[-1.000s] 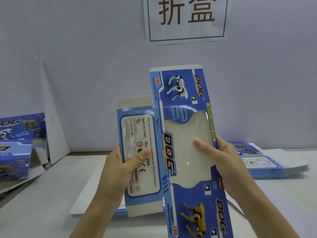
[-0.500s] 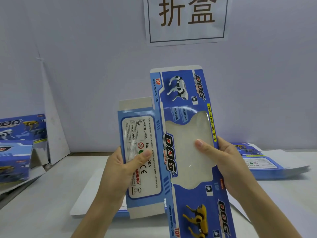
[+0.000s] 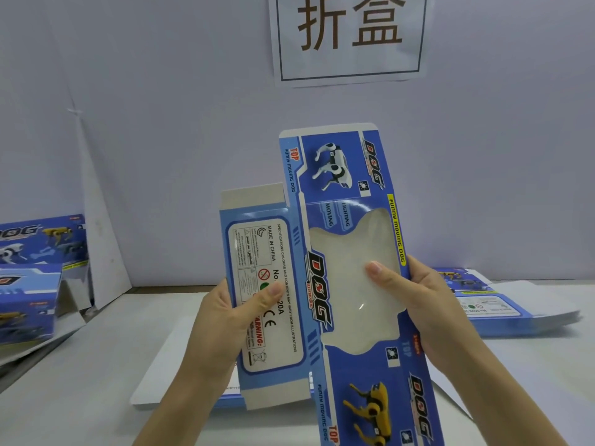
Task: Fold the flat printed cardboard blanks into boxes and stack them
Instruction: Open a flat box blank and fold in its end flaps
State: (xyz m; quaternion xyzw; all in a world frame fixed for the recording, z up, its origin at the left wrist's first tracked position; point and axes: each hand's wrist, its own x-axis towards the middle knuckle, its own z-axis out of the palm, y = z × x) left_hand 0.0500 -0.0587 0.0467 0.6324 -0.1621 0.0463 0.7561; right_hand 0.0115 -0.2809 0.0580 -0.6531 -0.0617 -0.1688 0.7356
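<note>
While the left thumb (image 3: 272,294) presses flat on the white label panel, we see the left hand (image 3: 222,320) pinching the side flap of the cardboard blank (image 3: 335,175), its other fingers hidden behind the card. The right thumb (image 3: 380,272) lies on the clear window, and the right hand (image 3: 428,304) wraps round the blank's right edge, fingers again out of sight behind. Both grips match those of a second ago. The blank stays flat and upright in the air above the table (image 3: 80,397), shifted only a trace.

Beneath it we find a white sheet (image 3: 167,375). To the right lies a pile of flat blanks (image 3: 521,313), partly covered by the right wrist. At the far left stand folded boxes (image 3: 29,294). A paper sign (image 3: 351,37) hangs on the wall. The raised blank blocks our view of the table's middle.
</note>
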